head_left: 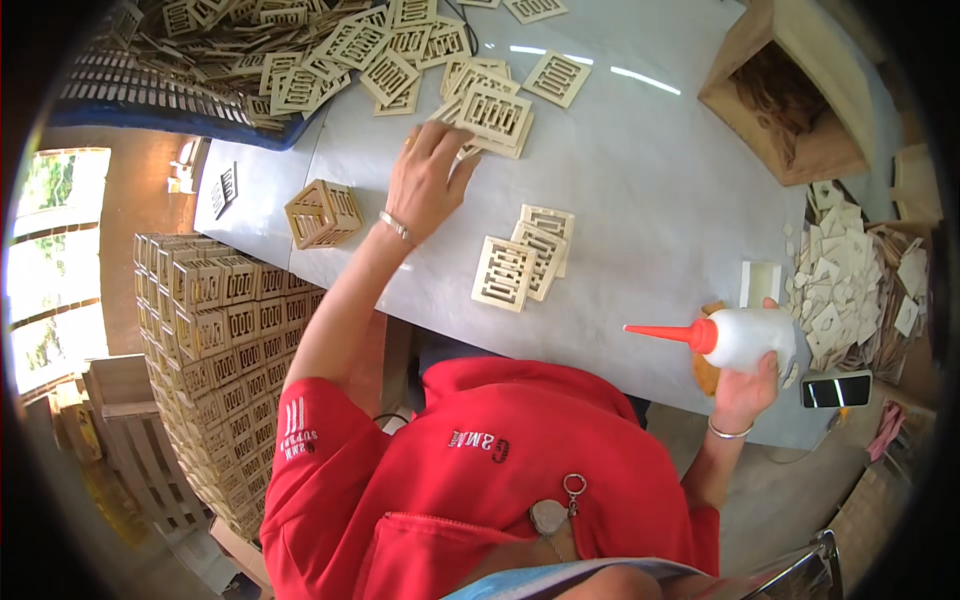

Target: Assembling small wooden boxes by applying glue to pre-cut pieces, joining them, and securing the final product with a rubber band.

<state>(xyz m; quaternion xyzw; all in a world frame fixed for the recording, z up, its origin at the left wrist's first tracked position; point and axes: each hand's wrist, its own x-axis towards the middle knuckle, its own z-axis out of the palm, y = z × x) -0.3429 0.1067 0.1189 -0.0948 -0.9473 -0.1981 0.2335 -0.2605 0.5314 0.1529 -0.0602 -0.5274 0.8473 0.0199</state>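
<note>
My left hand (428,178) reaches to a small pile of square wooden panels with slotted cut-outs. Its fingers and thumb close on the near left edge of the top panel (494,116). In my right hand (748,388) is a white squeeze bottle (752,338) with a red nozzle, held on its side and pointing left. Between the hands, three similar panels lie overlapped, the nearest panel (503,273) uppermost. An assembled slotted wooden box (323,215) stands on the table left of my left forearm.
A blue crate (190,125) full of loose panels sits at the far left. Stacked boxes (225,340) rise beside the table. On the right are a large wooden box (850,90), a heap of pale pieces (835,270), a small white tray (760,284) and a phone (836,391).
</note>
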